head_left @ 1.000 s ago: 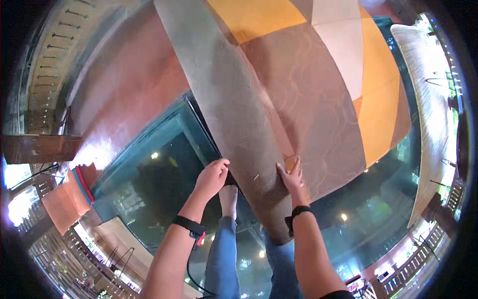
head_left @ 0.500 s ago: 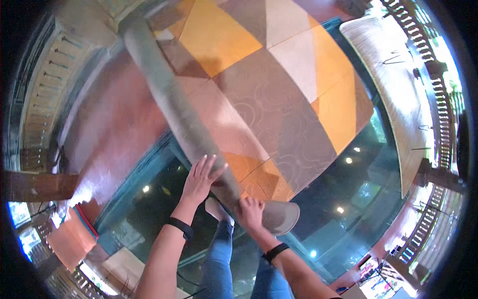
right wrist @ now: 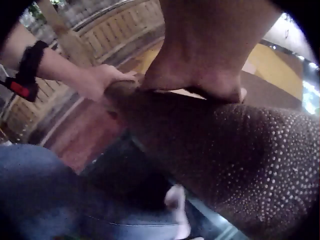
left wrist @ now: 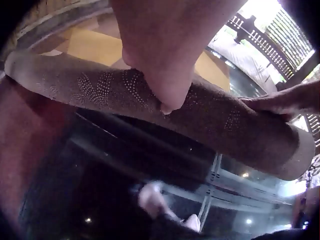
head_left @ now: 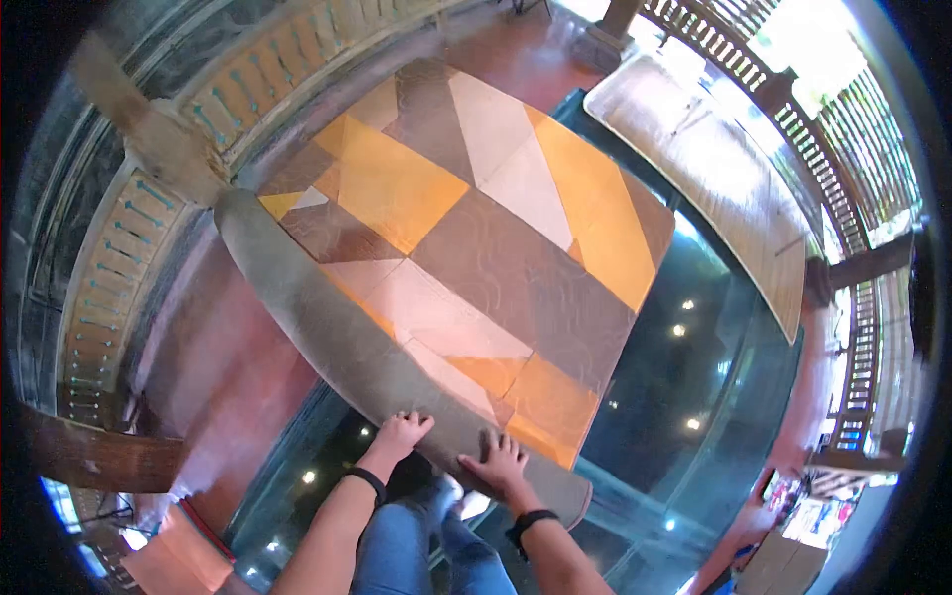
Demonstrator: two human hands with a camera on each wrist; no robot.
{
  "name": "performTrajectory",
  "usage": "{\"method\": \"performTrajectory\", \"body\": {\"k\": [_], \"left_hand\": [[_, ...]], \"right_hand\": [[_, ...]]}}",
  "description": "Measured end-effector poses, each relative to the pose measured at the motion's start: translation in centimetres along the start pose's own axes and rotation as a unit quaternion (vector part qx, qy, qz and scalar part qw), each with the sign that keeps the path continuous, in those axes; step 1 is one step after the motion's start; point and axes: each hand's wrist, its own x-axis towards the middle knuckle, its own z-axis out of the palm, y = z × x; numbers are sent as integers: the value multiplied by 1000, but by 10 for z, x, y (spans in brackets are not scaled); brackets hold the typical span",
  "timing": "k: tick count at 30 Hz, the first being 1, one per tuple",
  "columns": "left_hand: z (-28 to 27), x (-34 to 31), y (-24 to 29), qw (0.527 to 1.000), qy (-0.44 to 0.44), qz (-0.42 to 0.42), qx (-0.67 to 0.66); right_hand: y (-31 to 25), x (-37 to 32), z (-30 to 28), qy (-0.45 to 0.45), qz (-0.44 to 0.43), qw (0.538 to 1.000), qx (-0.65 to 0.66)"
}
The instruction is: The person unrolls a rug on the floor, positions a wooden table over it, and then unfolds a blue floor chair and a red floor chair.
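Observation:
A patchwork rug (head_left: 486, 248) in orange, brown and pale pink lies spread out, with its near long side rolled into a thick grey-brown tube (head_left: 327, 322). Pale dots cover the rug's outer backing (left wrist: 95, 90) in both wrist views. My left hand (head_left: 400, 436) rests on the roll, its fingers over the top. Farther along, near the roll's right end, my right hand (head_left: 499, 464) presses on it with fingers spread and thumb apart. The undersides of both palms are hidden. My feet (left wrist: 152, 197) are close to the roll on the near side.
Dark glass panels (head_left: 684, 327) with reflected lights lie under and around the rug. A long wooden table (head_left: 714, 178) stands at the right. Curved railings (head_left: 268, 69) and a post (head_left: 169, 159) border the far left. Folded orange cloth (head_left: 178, 555) is at lower left.
The left hand has come from beside the roll onto it, and the right hand has shifted along it. The head view has swung, showing more of the rug and the roll's far end.

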Motion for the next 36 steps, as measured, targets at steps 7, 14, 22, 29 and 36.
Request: {"method": "performTrajectory", "body": {"k": [7,14,22,29,36], "left_hand": [[4,-3,-12,998,-16,52,14],[19,-11,-21,985,92,97,106],[19,-36,-53,979,-14,185,-81],[-7,-13,-101,983,-95,155,14],[25,-75,-94,926,-281,246,49]], "right_hand": [[-6,11,2,-103,72,991,-48],[8,48,22,-9,190,980,62],[-48,0,12,67,52,987,-133],[-88,-96,113,194,-32,971,-132],[-85,-138,161,22,96,994,43]]}}
